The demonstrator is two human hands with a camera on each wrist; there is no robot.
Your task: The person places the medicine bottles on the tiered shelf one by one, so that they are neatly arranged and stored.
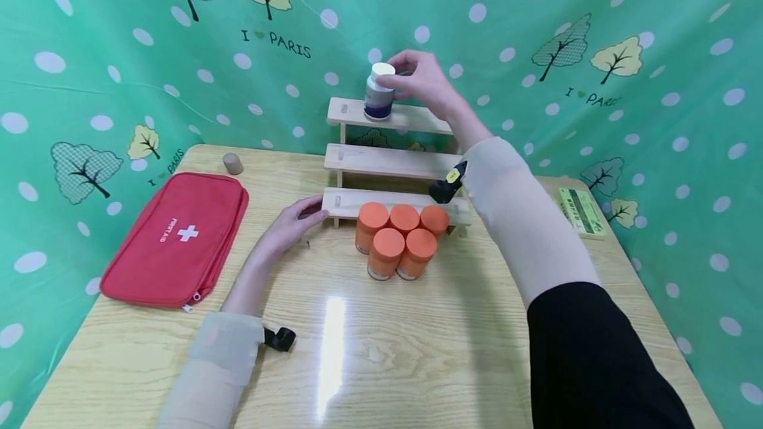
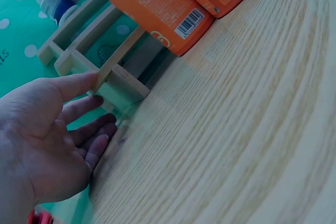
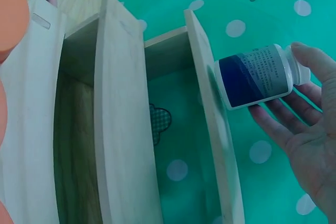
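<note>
A white pill bottle [image 1: 379, 93] with a grey and dark blue label stands upright at the left part of the top step of a three-step wooden rack [image 1: 393, 159]. My right hand [image 1: 422, 79] holds it near the cap, thumb on one side and fingers on the other; the right wrist view shows the bottle [image 3: 254, 76] with its base at the top board. At the left end of the lowest step, my left hand [image 1: 292, 220] touches the board's edge with thumb and fingertips. In the left wrist view the left hand [image 2: 52, 135] has loosely bent fingers beside the rack's end.
Several orange-lidded jars [image 1: 387, 243] stand clustered before the rack's lowest step. A red first aid case [image 1: 179, 240] lies at the left, with a small grey-brown cylinder [image 1: 233, 163] behind it. A green printed card or box [image 1: 581, 212] lies at the right edge. A green patterned cloth [image 1: 286, 104] surrounds the table.
</note>
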